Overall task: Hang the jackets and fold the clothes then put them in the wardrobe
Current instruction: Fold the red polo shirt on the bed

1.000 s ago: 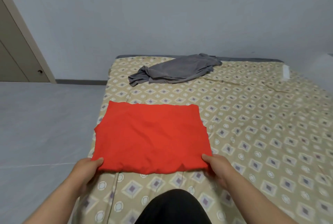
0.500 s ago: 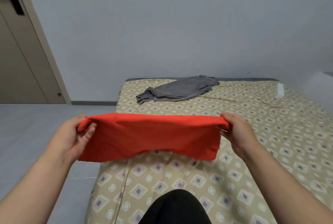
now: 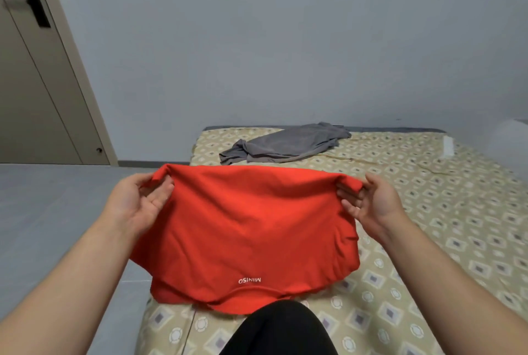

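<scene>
At the bottom edge, black clothing worn by the person is seen over the near end of the bed, which is covered by a beige sheet patterned with diamonds and circles. Just beyond it, the red garment is held up above the near left part of the bed, spread wide between the two hands, with its lower edge hanging down to the sheet; whether it rests there cannot be told. Small white lettering is printed upside down near that lower edge. The upper left corner of the garment is pinched between thumb and fingers of the left hand, and the upper right corner is gripped in the same way by the right hand; both forearms are bare. Grey floor is seen to the left of the bed. At the far end of the bed, a grey garment is left crumpled and unfolded, well apart from the red one. A small white object lies at the far right edge. Beyond, a plain wall is seen, with a beige door at the far left.
</scene>
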Motion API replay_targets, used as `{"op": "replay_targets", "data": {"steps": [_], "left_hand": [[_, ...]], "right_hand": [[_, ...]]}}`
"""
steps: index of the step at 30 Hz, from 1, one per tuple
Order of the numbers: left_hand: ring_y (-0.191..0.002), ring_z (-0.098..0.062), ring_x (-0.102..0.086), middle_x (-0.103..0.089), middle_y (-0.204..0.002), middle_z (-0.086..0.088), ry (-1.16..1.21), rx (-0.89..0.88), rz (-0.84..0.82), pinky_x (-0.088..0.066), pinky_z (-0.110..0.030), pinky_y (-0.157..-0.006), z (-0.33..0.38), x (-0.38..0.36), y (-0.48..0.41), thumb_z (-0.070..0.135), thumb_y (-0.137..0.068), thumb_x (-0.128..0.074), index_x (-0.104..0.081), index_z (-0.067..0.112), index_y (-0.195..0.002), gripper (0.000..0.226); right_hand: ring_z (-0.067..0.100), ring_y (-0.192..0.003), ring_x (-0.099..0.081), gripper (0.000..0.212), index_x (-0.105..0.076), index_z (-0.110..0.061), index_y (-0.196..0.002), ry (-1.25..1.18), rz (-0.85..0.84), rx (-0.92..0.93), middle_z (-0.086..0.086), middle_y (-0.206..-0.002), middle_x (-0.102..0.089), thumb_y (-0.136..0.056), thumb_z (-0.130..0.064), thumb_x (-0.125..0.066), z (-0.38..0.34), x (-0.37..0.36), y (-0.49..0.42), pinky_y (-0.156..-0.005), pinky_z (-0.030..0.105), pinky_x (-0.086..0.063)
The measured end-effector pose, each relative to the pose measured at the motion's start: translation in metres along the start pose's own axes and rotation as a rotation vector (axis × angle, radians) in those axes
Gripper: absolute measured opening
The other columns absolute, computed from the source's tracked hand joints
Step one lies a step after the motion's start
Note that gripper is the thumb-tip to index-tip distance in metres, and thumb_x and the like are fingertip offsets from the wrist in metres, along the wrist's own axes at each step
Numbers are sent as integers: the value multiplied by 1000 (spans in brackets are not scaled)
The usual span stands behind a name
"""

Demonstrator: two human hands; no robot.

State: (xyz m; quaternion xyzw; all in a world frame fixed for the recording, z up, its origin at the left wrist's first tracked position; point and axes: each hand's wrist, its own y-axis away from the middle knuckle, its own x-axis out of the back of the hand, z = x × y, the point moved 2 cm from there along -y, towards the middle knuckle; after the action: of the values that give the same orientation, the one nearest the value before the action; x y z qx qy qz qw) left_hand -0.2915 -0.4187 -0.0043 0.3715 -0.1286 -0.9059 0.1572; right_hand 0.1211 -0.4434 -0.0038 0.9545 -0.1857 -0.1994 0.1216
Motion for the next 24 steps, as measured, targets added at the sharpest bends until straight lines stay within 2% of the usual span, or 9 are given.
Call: {"op": "replay_targets", "data": {"steps": [3,6,9,12,14,17,18,21,24], "left_hand": [[-58,-19,-71,-66,-80,-13,-99,83,57,-58,-29,-66,-18,6,-23,4,-97,-42,-55,0,-83,19],[-75,-21,-65,-62,-83,-13,-194,119,82,-59,-29,-64,-26,5,-51,7,-98,-41,-54,3,-83,20],[-87,-21,-62,-61,-90,-11,-272,139,71,-57,-34,-79,-32,1,-82,11,-99,-42,-54,5,-87,18],[-93,-21,-60,-58,-98,-11,-392,112,92,-49,-37,-88,-41,8,-102,12,-100,-45,-54,5,-104,13],[-86,-19,-60,-57,-96,-10,-475,107,133,-52,-34,-82,-54,24,-111,12,-101,-45,-54,6,-104,12],[-74,-23,-58,-58,-88,-14,-612,40,218,-53,-28,-60,-72,62,-117,10,-93,-54,-57,11,-85,8],[-76,-27,-58,-58,-87,-15,-707,-2,246,-51,-30,-61,-77,76,-115,11,-87,-60,-60,9,-85,2],[-105,-29,-57,-61,-117,-16,-1038,-8,300,-44,-38,-89,-94,114,-112,7,-88,-65,-59,-5,-124,39],[-86,-18,-58,-64,-113,-11,-1081,109,200,-41,-33,-79,-110,137,-109,13,-96,-62,-59,-1,-122,30]], "right_hand": [[21,-87,-64,43,-58,-15,-109,73,14,-101,6,-94,-72,-106,-42,-25,24,-2,-25,-73,33,-48],[20,-91,-65,41,-57,-14,-114,138,29,-127,5,-98,-72,-107,-42,-28,37,-6,-52,-72,35,-48],[18,-91,-65,35,-59,-18,-103,190,29,-115,3,-100,-72,-106,-40,-33,40,-14,-78,-75,33,-47],[16,-85,-60,20,-59,-25,-102,287,71,-92,-1,-99,-68,-103,-35,-43,48,-16,-91,-82,32,-47],[17,-79,-58,12,-57,-23,-99,380,68,-94,0,-93,-66,-101,-27,-46,62,-11,-98,-73,31,-47],[17,-64,-49,14,-57,-15,-80,623,41,-54,6,-75,-57,-92,-10,-52,91,5,-100,-57,28,-37],[17,-62,-48,15,-58,-12,-76,728,47,-36,7,-72,-57,-89,-7,-55,101,12,-100,-55,27,-36],[16,-77,-61,4,-63,-14,-91,952,88,-96,1,-84,-66,-88,-17,-64,131,34,-95,-66,28,-44],[14,-79,-61,17,-61,-15,-101,1024,116,-98,-3,-88,-65,-88,-24,-66,150,47,-95,-70,30,-42]]}}
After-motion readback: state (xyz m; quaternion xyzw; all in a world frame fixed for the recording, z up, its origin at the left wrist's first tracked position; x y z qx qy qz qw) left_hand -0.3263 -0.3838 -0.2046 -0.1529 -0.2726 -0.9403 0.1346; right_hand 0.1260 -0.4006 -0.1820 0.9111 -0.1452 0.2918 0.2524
